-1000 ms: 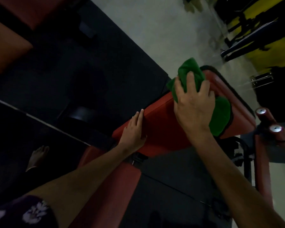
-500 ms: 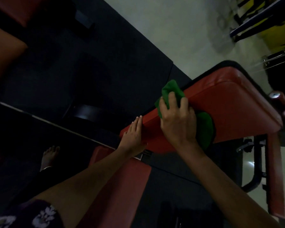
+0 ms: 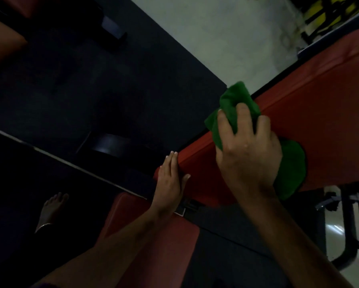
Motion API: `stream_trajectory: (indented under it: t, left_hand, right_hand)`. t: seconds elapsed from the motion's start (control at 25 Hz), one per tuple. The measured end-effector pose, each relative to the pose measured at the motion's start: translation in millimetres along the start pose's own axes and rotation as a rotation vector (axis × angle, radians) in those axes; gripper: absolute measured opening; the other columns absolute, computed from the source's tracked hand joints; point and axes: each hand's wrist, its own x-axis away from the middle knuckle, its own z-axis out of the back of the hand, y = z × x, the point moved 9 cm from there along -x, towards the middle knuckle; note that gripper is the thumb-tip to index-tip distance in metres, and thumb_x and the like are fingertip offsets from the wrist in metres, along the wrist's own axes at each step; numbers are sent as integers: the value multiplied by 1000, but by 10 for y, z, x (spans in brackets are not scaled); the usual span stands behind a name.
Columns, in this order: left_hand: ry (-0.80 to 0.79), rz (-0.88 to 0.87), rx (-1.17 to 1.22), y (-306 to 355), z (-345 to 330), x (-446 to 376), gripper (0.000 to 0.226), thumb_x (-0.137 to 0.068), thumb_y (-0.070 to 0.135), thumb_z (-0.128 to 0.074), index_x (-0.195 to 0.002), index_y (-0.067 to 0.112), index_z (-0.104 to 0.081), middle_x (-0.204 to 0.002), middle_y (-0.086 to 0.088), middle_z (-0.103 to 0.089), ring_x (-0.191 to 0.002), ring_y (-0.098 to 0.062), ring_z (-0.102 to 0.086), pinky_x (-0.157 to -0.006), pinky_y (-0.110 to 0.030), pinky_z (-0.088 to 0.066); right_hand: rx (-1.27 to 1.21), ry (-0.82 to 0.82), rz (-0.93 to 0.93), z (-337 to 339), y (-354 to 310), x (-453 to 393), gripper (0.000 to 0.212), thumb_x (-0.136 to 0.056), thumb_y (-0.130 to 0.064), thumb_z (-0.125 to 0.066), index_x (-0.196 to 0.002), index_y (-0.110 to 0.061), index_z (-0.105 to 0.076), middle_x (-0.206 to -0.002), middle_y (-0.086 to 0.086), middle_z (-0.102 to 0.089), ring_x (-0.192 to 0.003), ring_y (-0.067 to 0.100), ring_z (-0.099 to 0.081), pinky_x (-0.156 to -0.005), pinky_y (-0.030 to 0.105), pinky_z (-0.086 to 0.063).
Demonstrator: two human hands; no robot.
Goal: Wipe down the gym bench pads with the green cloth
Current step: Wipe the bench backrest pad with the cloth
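Bench pad (image 3: pixel 319 113), red, slanting across right side, over dark floor mat (image 3: pixel 91 80). Green cloth (image 3: pixel 292 163) bunched on its near-left part, gripped by right hand (image 3: pixel 247 150), fingers curled. Left hand (image 3: pixel 170 179) flat, fingers straight, touching pad's left end.

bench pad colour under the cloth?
Red, with dark edge trim: the bench pad in the head view.

A bunched green fabric cloth (image 3: pixel 292 163) lay pressed on the long red vinyl back pad (image 3: pixel 319 113) of a gym bench, draping over the pad's left edge. A second red vinyl seat pad (image 3: pixel 153 246) sat lower, just beyond the back pad's near end.
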Motion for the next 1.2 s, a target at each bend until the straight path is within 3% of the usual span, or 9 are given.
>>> stream_trajectory:
  t: [0.2, 0.4, 0.56, 0.76, 0.88, 1.0, 1.08, 1.2]
  left_hand:
    - [19, -20, -36, -168, -102, 6, 71, -90, 65, -18, -144, 24, 3, -156, -12, -17, -143, -30, -16, -114, -42, -14]
    - [-62, 16, -71, -329, -136, -10, 89, -85, 68, -25, -148, 10, -3, -156, -13, -16, -143, -30, -17, -115, -49, -22]
    - [-152, -12, -40, -463, -149, -59, 89, -84, 73, -21, -150, 15, -6, -156, -13, -16, -143, -32, -19, -112, -52, -28]
    - [-204, 70, 21, -686, -141, 11, 75, -95, 39, -45, -151, 18, 1, -157, -11, -6, -144, -27, -11, -116, -44, -22]
    - [-288, 148, 60, -915, -215, 157, 73, -98, 27, -45, -151, 17, 5, -159, -7, 2, -145, -24, -6, -118, -39, -18]
    - [-346, 130, 46, -983, -192, 223, 71, -99, 24, -42, -150, 16, 7, -159, -7, 4, -146, -24, -6, -117, -34, -16]
    - [-379, 111, 45, -997, -173, 224, 69, -100, 26, -40, -150, 16, 7, -159, -6, 3, -145, -24, -9, -116, -32, -18]
    - [-404, 118, 75, -1038, -199, 190, 69, -101, 28, -38, -150, 17, 9, -159, -7, 3, -143, -25, -16, -113, -32, -23]
  right_hand:
    - [0, -70, 33, -171, -329, 140, 20, -81, -20, -65, -102, -20, -66, -107, 3, -64, -73, 20, -56, -51, 24, -37]
    - [-27, -85, -74, -208, -300, 195, 29, -81, -17, -66, -109, -19, -65, -108, 6, -63, -73, 23, -55, -53, 24, -38]
    - [-89, -225, 95, -453, -892, 424, 22, -78, -20, -70, -100, -20, -68, -101, 3, -64, -70, 19, -55, -52, 23, -39]
    - [71, -185, -48, -300, -473, 181, 30, -74, -25, -71, -104, -21, -65, -104, 3, -62, -72, 19, -56, -53, 23, -39]
    - [78, -292, 134, -566, -1002, 428, 23, -79, -19, -57, -100, -22, -67, -104, 1, -64, -71, 16, -56, -53, 23, -38]
    - [-24, -336, 199, -647, -1208, 465, 17, -75, -23, -64, -92, -23, -68, -98, 1, -64, -68, 16, -56, -52, 24, -39]
    - [-40, -258, 121, -528, -968, 387, 22, -74, -22, -69, -96, -22, -69, -102, 4, -65, -66, 17, -56, -51, 23, -40]
    - [10, -118, 83, -480, -865, 510, 26, -81, -14, -62, -105, -21, -69, -112, 9, -67, -65, 18, -58, -50, 22, -41]
